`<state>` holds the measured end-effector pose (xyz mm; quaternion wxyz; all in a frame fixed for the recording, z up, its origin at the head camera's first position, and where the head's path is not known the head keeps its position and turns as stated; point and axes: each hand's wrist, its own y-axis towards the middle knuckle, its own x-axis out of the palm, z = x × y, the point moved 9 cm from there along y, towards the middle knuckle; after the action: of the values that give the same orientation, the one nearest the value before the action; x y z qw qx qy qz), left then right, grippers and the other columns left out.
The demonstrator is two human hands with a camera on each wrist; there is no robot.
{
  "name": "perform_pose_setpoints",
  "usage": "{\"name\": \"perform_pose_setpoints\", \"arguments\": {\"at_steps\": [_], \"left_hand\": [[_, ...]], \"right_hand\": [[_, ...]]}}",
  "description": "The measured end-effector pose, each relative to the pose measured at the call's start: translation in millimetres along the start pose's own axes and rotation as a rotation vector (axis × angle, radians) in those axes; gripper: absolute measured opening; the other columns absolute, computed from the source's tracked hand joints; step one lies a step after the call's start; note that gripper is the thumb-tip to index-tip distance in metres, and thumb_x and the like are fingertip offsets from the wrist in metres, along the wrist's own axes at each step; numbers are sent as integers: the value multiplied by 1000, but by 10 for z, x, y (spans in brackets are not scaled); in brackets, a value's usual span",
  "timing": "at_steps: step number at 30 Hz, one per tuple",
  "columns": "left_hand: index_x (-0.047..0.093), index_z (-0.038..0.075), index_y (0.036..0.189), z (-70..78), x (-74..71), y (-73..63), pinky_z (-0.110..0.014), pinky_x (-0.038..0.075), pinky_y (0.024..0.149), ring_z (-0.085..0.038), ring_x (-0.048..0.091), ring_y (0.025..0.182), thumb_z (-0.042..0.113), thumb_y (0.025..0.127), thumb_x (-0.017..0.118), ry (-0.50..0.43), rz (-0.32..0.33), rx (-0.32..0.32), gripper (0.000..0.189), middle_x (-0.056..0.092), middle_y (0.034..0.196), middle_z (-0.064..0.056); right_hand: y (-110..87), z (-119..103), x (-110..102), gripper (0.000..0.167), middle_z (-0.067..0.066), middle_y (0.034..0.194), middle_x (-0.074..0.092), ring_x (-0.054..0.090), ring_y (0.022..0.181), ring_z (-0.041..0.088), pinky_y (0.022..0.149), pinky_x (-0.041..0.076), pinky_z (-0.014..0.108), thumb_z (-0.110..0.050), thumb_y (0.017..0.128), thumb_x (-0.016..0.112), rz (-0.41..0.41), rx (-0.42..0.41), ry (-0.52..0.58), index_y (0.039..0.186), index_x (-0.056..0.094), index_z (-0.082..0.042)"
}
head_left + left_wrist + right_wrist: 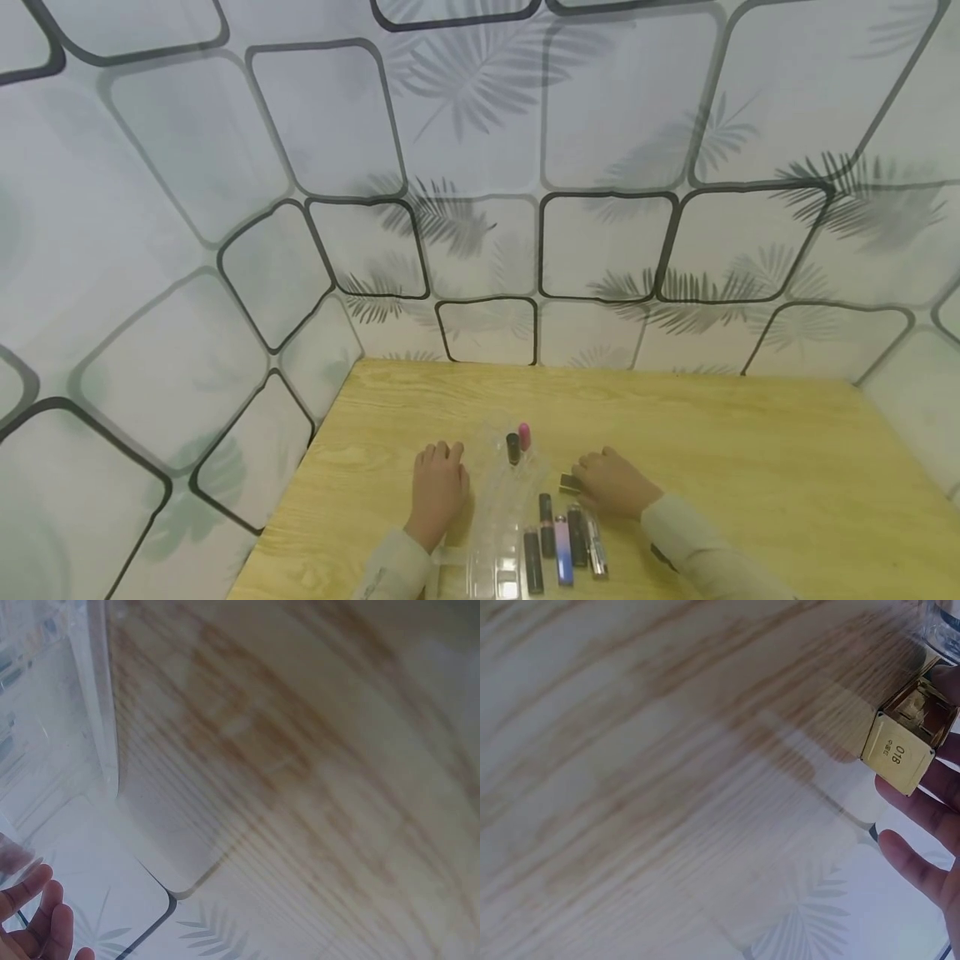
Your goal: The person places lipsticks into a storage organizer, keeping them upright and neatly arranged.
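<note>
My right hand [611, 481] holds a square lipstick tube [570, 482] with a dark body. In the right wrist view, the gold end of that lipstick [900, 754] faces the camera, marked 018, with fingers around it. My left hand [438, 492] lies beside a clear plastic organizer [491, 517], its fingers loosely bent with nothing in them. In the left wrist view those fingers [52, 919] show at the lower left corner, below the organizer's clear wall [97, 697]. A black tube [513, 448] and a pink-topped tube [524, 437] stand in the organizer's far part.
Several cosmetic tubes lie side by side right of the organizer, among them a blue and pink one [564, 552] and a silvery one [596, 547]. A dark object [663, 557] shows partly under the right sleeve. Patterned walls rise behind the wooden table [735, 450].
</note>
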<state>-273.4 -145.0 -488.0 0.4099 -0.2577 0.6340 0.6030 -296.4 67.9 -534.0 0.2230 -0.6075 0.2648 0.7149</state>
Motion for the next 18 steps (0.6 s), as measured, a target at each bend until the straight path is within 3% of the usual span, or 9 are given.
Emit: {"name": "perform_pose_setpoints", "arguments": {"at_steps": [7,18], "left_hand": [[62,9,94,-13,38,0,-33,42,67,-18,48,70,12,75,65,-10,-46,-21,19,55,76,-4],[62,9,95,-22,64,8,-33,43,69,-18,48,71,13,76,65,4,-67,-24,19,55,77,-4]], "right_hand": [[11,-7,-19,25,-3,75,61,56,70,12,70,48,34,-38,78,67,-20,-8,8,84,61,-15],[8,0,-10,27,0,77,62,58,71,15,73,49,39,-37,77,68,-52,23,50,88,61,-13]]}}
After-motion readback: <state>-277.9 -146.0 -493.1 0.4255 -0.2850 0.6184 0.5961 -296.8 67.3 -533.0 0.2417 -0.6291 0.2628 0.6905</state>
